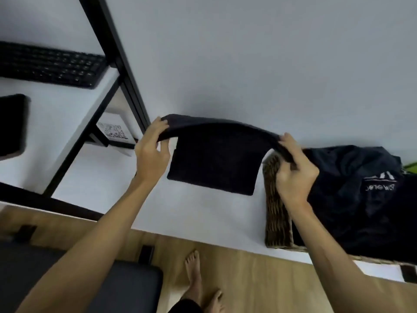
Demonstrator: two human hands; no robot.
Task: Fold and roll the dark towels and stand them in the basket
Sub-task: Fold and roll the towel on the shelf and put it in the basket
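A dark towel (pixel 214 159) hangs in the air above the white table (pixel 203 213), folded over so a flap droops from its top edge. My left hand (pixel 151 152) pinches the towel's left end. My right hand (pixel 293 175) grips its right end, just over the left rim of the woven basket (pixel 276 211). The basket sits at the table's right side and holds a heap of dark cloth (pixel 361 199) with pale lettering on it.
A black keyboard (pixel 49 64) lies at the far left behind a black metal frame (pixel 119 71). A dark flat object (pixel 12 125) is at the left edge. A white box with a QR code (pixel 112 132) stands by the frame. Wooden floor, a dark seat (pixel 126 285) and bare feet lie below.
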